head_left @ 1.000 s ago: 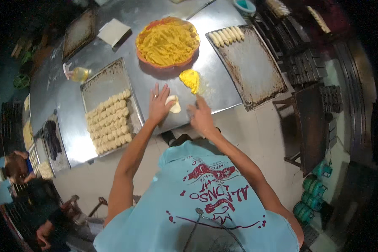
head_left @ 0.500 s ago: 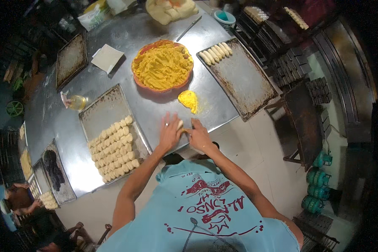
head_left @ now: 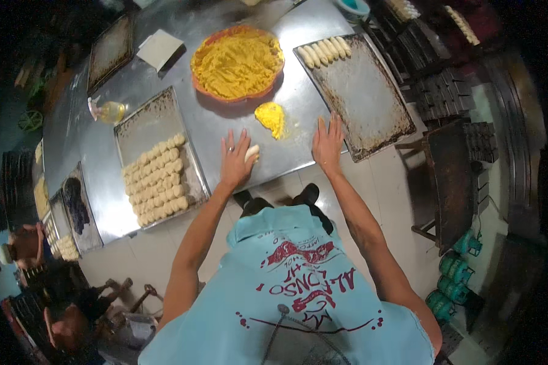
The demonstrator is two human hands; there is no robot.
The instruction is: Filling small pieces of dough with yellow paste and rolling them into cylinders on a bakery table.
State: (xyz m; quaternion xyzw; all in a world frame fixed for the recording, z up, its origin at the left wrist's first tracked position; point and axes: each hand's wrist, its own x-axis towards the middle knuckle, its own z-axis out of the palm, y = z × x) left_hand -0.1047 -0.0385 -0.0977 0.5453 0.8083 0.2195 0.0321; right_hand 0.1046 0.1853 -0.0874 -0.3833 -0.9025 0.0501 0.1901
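On the metal table's near edge, my left hand (head_left: 234,159) lies with fingers stretched out and spread, a ring on one finger. A small pale dough roll (head_left: 252,152) shows beside its thumb, partly hidden by the hand. My right hand (head_left: 329,146) rests apart from the dough, open with fingers extended, next to the near left edge of a worn baking tray (head_left: 371,109). Several finished-looking dough rolls (head_left: 324,51) lie in a row at that tray's far end. Between and beyond my hands sits a mound of yellow filling (head_left: 270,118).
A wide orange bowl (head_left: 237,96) of yellow filling stands at the far middle. Left of me, a tray (head_left: 149,131) carries rows of dough pieces (head_left: 155,179). A spray bottle (head_left: 108,111) and a pale square pad (head_left: 159,50) stand beyond it. Other people (head_left: 27,246) are at far left.
My right hand has left the dough roll and moved right, to the tray's edge, its fingers now straight. My left hand stays by the roll. The whole view has shifted.
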